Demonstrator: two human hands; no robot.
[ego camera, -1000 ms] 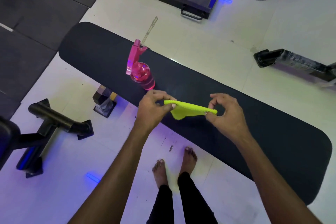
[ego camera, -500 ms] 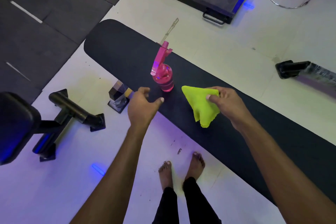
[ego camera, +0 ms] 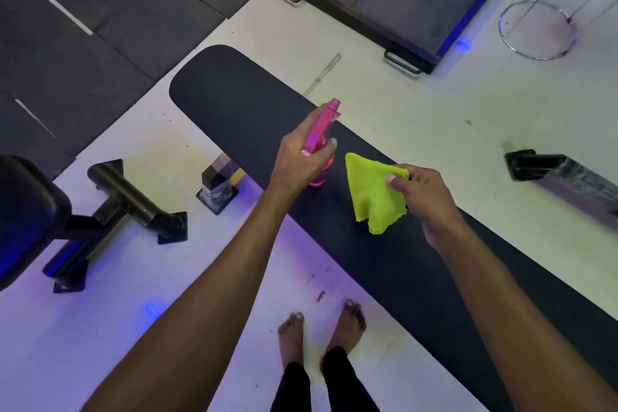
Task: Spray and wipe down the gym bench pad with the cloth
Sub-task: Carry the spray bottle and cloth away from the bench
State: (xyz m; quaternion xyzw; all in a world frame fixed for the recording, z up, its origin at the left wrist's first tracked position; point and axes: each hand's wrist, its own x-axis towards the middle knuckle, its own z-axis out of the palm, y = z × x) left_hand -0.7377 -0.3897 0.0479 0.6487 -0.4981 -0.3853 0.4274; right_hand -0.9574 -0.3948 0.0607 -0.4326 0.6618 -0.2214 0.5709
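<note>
Pink spray bottle point(ego camera: 321, 144) gripped by left hand point(ego camera: 302, 157).

Pink spray bottle point(ego camera: 321, 140) above long black bench pad point(ego camera: 240, 100); yellow-green cloth point(ego camera: 376, 196) dangling beside.

— Where are we standing?

— In a gym, we'd say: a long black bench pad point(ego camera: 384, 237) crosses the pale tiled floor point(ego camera: 418, 130), dark rubber mats point(ego camera: 83, 53) lie beyond it, and a black steel equipment frame point(ego camera: 133, 201) sits left.
</note>
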